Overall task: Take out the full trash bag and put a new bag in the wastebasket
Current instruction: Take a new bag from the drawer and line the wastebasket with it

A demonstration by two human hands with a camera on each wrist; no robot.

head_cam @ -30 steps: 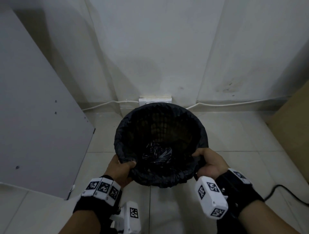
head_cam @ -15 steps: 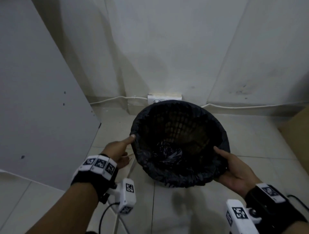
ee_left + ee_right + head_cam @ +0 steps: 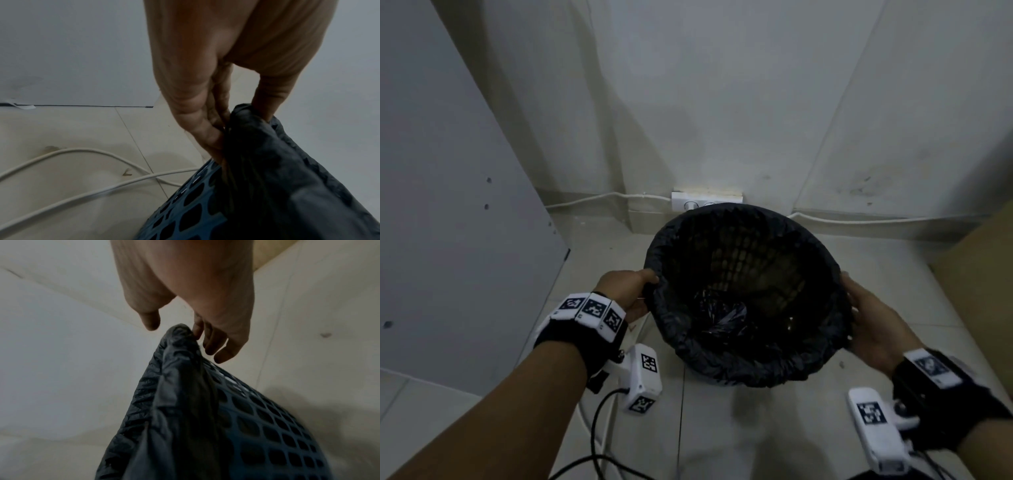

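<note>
A blue perforated wastebasket point(image 3: 185, 209) stands on the tiled floor near the wall, lined with a black trash bag point(image 3: 750, 359) folded over its rim. Crumpled black plastic point(image 3: 722, 317) lies at the bottom. My left hand point(image 3: 649, 279) is at the left rim and pinches the bag's fold between thumb and fingers point(image 3: 211, 134). My right hand point(image 3: 847, 291) is at the right rim. Its fingers point(image 3: 218, 345) lie loosely against the outside of the fold, and the thumb point(image 3: 151, 321) stands apart from the bag.
A white socket strip point(image 3: 707, 200) sits at the wall base behind the basket, with a white cable point(image 3: 599, 198) running along the wall. A grey panel point(image 3: 448, 205) stands at the left, a cardboard box point(image 3: 983, 270) at the right. Cables point(image 3: 82, 162) lie on the floor.
Both hands moved from the basket's near rim out to its left and right sides. The left hand went from touching the rim to pinching the bag's fold.
</note>
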